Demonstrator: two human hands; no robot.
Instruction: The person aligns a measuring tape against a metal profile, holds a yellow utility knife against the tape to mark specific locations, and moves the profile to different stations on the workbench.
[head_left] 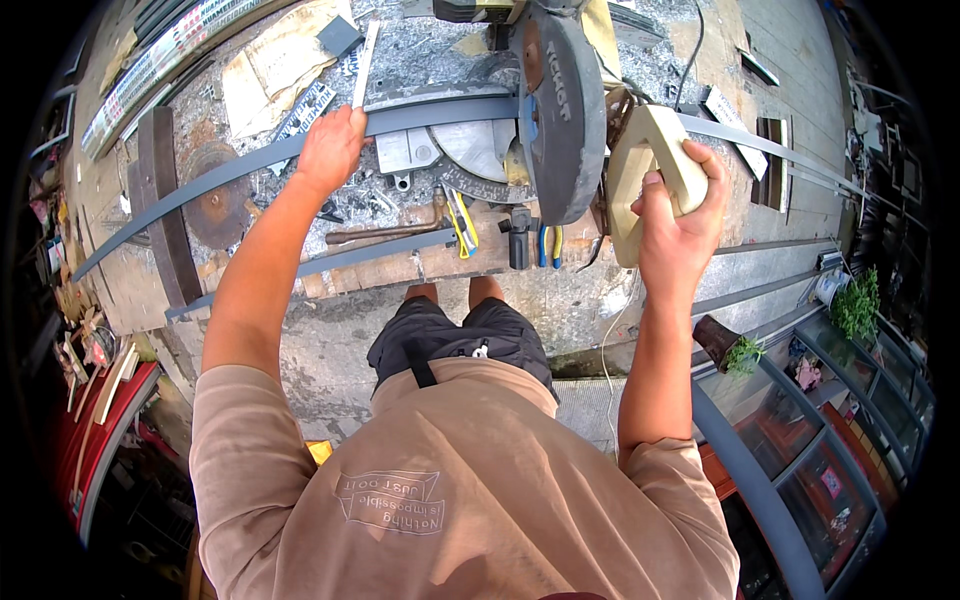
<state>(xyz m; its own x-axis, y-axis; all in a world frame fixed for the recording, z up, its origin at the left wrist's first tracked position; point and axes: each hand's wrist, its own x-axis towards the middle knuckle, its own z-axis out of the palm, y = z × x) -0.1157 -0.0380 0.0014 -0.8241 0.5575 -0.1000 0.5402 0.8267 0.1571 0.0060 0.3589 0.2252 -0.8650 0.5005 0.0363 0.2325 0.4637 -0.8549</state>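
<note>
My left hand [335,150] is closed over a long grey strip [240,165] that lies across the bed of a mitre saw [562,120]. A thin pale stick [367,60] runs away from its fingertips; whether the hand pinches it, I cannot tell. The strip passes behind the dark round blade guard, and a lighter length [760,142] shows on the right. Wrapped round the saw's cream loop handle [625,215] is my right hand [680,235], thumb through the opening. The guard hides the blade and where it meets the strip.
Along the bench's near edge lie a hammer [390,234], a yellow utility knife [464,225] and pliers [550,245]. A rusty disc [213,195] and a dark bar [165,210] are at left. A cord [608,370] hangs right of my legs; potted plants [742,355] stand farther right.
</note>
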